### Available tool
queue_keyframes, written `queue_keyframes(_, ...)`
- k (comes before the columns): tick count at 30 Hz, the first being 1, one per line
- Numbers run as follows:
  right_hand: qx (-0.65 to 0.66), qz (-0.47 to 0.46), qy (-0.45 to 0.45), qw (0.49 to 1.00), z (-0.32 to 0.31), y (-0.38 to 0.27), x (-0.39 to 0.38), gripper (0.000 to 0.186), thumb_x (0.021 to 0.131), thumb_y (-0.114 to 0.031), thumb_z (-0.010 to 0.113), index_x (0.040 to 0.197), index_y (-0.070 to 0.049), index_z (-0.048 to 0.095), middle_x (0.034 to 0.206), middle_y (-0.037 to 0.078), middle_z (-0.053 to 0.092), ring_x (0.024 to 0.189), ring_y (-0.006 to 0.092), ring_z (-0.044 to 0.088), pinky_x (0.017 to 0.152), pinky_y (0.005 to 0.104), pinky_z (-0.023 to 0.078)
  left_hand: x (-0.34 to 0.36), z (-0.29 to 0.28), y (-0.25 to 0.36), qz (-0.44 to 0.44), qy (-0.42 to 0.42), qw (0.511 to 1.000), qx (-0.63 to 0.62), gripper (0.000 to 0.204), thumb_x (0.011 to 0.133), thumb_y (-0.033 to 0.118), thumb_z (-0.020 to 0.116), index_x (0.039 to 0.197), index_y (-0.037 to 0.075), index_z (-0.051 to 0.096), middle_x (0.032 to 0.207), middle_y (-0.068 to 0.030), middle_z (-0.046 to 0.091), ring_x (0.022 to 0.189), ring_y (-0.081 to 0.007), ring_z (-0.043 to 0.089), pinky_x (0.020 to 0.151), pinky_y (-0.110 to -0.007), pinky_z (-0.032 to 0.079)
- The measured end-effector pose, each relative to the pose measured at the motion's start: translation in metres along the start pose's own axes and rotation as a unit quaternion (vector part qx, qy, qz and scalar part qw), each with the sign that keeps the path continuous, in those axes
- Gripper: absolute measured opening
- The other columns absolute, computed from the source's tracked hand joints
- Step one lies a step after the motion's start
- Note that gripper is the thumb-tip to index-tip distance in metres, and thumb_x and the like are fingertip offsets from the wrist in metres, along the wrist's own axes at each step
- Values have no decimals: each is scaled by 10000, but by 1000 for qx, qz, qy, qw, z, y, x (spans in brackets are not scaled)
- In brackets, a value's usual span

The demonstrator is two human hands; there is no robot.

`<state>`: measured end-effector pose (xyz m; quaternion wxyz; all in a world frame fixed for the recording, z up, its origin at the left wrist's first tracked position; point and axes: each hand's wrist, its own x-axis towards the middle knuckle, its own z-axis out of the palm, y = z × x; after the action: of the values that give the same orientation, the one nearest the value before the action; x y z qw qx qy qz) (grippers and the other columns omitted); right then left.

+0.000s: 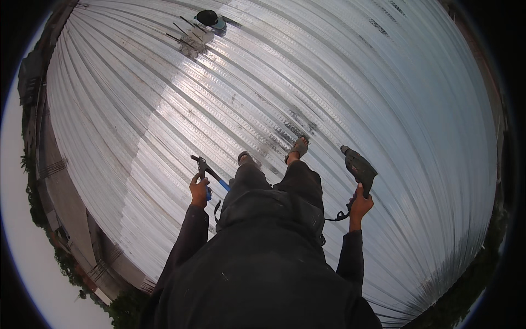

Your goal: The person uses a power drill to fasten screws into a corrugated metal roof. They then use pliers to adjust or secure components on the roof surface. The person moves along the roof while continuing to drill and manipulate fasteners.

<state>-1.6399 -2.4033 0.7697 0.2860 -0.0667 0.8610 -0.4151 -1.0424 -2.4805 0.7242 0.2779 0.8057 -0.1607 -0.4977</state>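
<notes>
My left hand (pixel 198 191) is wrapped round a black-and-blue hand tool (pixel 218 179), apparently a riveter, held beside my left leg. My right hand (pixel 361 206) grips a dark corded drill (pixel 359 168) out beside my right leg, its bit end pointing up the picture. A black cord hangs below the drill. Between the two tools my feet (pixel 297 148) stand in sandals on ribbed silver metal sheeting (pixel 416 137).
A dark cap (pixel 211 20) lies at the top beside thin bars in a rough grey patch (pixel 193 41). Beyond the sheeting's left edge are concrete (pixel 72 197) with rebar and trees (pixel 37 208). More greenery (pixel 476 263) shows past the lower right edge.
</notes>
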Motion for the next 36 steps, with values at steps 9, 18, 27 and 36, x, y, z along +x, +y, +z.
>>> queue_keyframes(9, 25, -26, -1, 999, 104, -75, -55, 404, 911, -359, 791, 767, -15, 634, 650, 36, 588, 501, 124, 541, 462, 287, 441, 66, -50, 44, -18, -7, 1000, -16, 503, 873, 68, 693, 1360, 26, 572, 785, -81, 642, 530, -160, 583, 461, -329, 460)
queue_keyframes(18, 74, 21, 0, 997, 220, -73, -153, 356, 936, -312, 756, 773, -20, 635, 664, 32, 576, 521, 124, 540, 465, 293, 432, 179, -193, 35, -41, 40, 998, 11, 494, 889, 103, 654, 1376, 76, 573, 817, -107, 637, 536, -186, 577, 444, -358, 470)
queue_keyframes(27, 33, 36, -63, 997, 322, -113, -170, 387, 922, -346, 781, 759, -28, 632, 654, 34, 575, 521, 132, 530, 469, 309, 429, 238, -250, 48, -95, 133, 986, 34, 489, 848, 72, 668, 1324, -31, 614, 933, -176, 722, 619, -227, 667, 525, -361, 555)
queue_keyframes(36, -40, -38, -142, 988, 436, -221, -137, 377, 938, -291, 755, 727, -10, 619, 623, 31, 558, 479, 118, 509, 445, 295, 427, 219, -203, 125, -99, 84, 979, -160, 491, 855, 68, 705, 1331, 4, 598, 797, -109, 674, 549, -173, 601, 486, -336, 472)
